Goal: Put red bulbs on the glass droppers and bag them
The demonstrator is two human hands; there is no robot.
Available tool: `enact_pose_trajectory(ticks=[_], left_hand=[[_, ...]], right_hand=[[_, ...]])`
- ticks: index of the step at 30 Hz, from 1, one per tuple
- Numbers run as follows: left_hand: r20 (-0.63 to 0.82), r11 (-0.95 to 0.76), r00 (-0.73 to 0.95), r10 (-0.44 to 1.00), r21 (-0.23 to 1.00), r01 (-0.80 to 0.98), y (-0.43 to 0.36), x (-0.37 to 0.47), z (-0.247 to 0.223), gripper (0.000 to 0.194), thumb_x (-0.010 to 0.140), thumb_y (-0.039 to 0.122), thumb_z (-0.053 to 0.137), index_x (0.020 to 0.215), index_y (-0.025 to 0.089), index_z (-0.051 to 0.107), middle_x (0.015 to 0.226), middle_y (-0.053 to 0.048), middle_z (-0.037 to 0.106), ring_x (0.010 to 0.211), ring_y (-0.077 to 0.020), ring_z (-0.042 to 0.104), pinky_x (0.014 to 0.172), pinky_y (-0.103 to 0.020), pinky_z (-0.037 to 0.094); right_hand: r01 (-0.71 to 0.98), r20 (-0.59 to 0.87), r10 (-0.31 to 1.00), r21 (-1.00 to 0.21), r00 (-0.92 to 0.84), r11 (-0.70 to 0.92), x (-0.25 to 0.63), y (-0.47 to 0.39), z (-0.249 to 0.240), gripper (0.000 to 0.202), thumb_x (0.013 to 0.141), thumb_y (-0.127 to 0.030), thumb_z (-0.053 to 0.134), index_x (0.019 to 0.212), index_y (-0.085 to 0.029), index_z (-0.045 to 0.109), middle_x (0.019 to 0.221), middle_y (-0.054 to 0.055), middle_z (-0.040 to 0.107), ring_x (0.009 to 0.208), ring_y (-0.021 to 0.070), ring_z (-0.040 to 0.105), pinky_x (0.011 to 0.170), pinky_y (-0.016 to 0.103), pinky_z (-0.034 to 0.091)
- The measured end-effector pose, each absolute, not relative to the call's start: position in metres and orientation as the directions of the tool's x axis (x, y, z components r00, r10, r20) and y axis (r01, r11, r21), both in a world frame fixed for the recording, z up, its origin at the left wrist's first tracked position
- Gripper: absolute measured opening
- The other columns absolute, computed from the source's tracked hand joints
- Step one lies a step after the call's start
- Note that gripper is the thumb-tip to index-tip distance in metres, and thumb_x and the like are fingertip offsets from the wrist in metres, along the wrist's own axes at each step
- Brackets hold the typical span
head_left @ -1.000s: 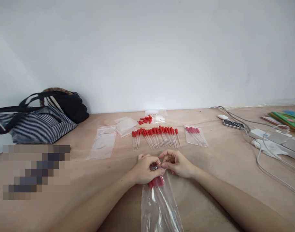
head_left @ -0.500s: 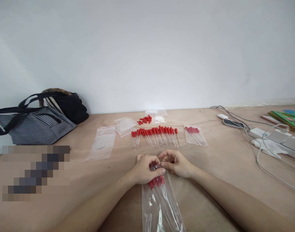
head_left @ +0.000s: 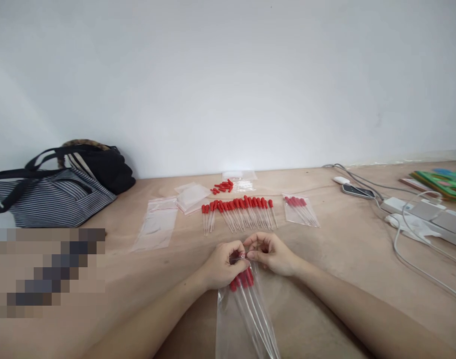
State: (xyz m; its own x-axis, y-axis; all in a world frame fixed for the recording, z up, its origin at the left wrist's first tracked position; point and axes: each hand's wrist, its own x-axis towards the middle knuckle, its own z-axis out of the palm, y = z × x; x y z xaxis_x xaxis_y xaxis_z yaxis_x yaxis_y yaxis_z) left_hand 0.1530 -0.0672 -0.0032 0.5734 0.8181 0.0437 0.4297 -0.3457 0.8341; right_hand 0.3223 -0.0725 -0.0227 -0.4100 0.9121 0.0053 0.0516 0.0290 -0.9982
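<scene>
A clear plastic bag hangs below my hands at the front middle, with several red-topped clear droppers inside, tops upward. My left hand pinches the bag's top edge between thumb and fingers. Close beside it, my right hand pinches the same edge by its red line. Beyond my hands lies a row of loose red-topped droppers. To its right is a filled bag; to its left, a flat bag. Further back are loose red caps and clear tubes.
More flat bags lie left of the caps. A striped bag and a black bag stand at the left wall. On the right are a phone, cables, a power strip and green boards.
The bag's lower part has shifted slightly left and its film lies differently over the droppers. Both hands keep their pinch, almost in place. The whole view has shifted slightly.
</scene>
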Motion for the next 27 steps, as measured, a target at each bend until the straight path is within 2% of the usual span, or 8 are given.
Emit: enact_pose_trajectory(ticks=[7, 12, 15, 18, 21, 24, 27], left_hand=[[0.044, -0.295, 0.579, 0.814, 0.89, 0.347, -0.066, 0.151, -0.008, 0.016, 0.068, 0.02, 0.053, 0.066, 0.018, 0.037, 0.057, 0.007, 0.036, 0.05, -0.0067, 0.035, 0.048, -0.019, 0.029], [0.154, -0.402, 0.461, 0.874, 0.761, 0.509, -0.066, 0.136, -0.003, 0.028, 0.069, 0.034, 0.061, 0.086, 0.018, 0.046, 0.078, 0.0, 0.051, 0.068, -0.0125, 0.048, 0.062, -0.025, 0.039], [0.023, -0.305, 0.431, 0.902, 0.74, 0.599, -0.067, 0.125, 0.0, 0.031, 0.07, 0.037, 0.058, 0.091, 0.018, 0.045, 0.071, 0.002, 0.053, 0.06, -0.0118, 0.048, 0.057, -0.025, 0.039], [-0.13, -0.212, 0.475, 0.87, 0.772, 0.599, -0.067, 0.121, 0.001, 0.033, 0.07, 0.031, 0.058, 0.096, 0.018, 0.042, 0.065, 0.005, 0.054, 0.056, -0.0113, 0.048, 0.053, -0.023, 0.038], [-0.13, -0.201, 0.482, 0.866, 0.793, 0.575, -0.068, 0.124, 0.0, 0.031, 0.069, 0.019, 0.055, 0.097, 0.018, 0.042, 0.064, 0.005, 0.055, 0.056, -0.0111, 0.05, 0.053, -0.022, 0.037], [-0.023, -0.315, 0.492, 0.87, 0.743, 0.591, -0.068, 0.128, 0.0, 0.024, 0.071, 0.013, 0.048, 0.093, 0.019, 0.043, 0.064, 0.005, 0.054, 0.058, -0.0115, 0.05, 0.055, -0.023, 0.038], [0.074, -0.515, 0.6, 0.796, 0.604, 0.608, -0.062, 0.133, 0.004, 0.018, 0.073, 0.009, 0.043, 0.087, 0.02, 0.046, 0.07, 0.003, 0.055, 0.064, -0.0127, 0.05, 0.061, -0.024, 0.038]], right_hand=[[0.022, 0.005, 0.919, -1.0, -0.393, 0.015, 0.321, -0.073, -0.021, 0.039, 0.062, -0.043, 0.069, 0.084, -0.014, 0.054, 0.061, -0.004, 0.051, 0.047, 0.0033, 0.04, 0.043, 0.017, 0.032], [0.125, 0.017, 0.946, -0.99, -0.323, 0.061, 0.333, -0.073, -0.021, 0.035, 0.063, -0.039, 0.069, 0.084, -0.015, 0.055, 0.059, -0.004, 0.052, 0.052, 0.0061, 0.046, 0.051, 0.02, 0.037], [0.163, -0.019, 0.957, -0.986, -0.289, 0.029, 0.34, -0.073, -0.025, 0.032, 0.064, -0.036, 0.067, 0.085, -0.015, 0.055, 0.06, -0.005, 0.05, 0.05, 0.0069, 0.048, 0.051, 0.022, 0.04], [0.139, -0.024, 0.977, -0.99, -0.213, 0.006, 0.342, -0.073, -0.03, 0.03, 0.065, -0.035, 0.065, 0.085, -0.016, 0.054, 0.061, -0.005, 0.049, 0.051, 0.009, 0.052, 0.052, 0.024, 0.044], [0.166, -0.046, 0.985, -0.986, -0.165, -0.018, 0.342, -0.077, -0.031, 0.029, 0.064, -0.032, 0.065, 0.086, -0.017, 0.053, 0.057, -0.006, 0.048, 0.049, 0.01, 0.054, 0.049, 0.023, 0.044], [0.264, -0.131, 0.937, -0.963, -0.324, -0.043, 0.345, -0.083, -0.025, 0.027, 0.066, -0.035, 0.065, 0.083, -0.017, 0.053, 0.051, -0.007, 0.048, 0.041, 0.0082, 0.049, 0.04, 0.02, 0.037], [0.319, -0.164, 0.848, -0.948, -0.505, 0.007, 0.351, -0.086, -0.016, 0.027, 0.071, -0.042, 0.06, 0.072, -0.016, 0.052, 0.049, -0.006, 0.047, 0.037, 0.0049, 0.041, 0.036, 0.017, 0.029]])
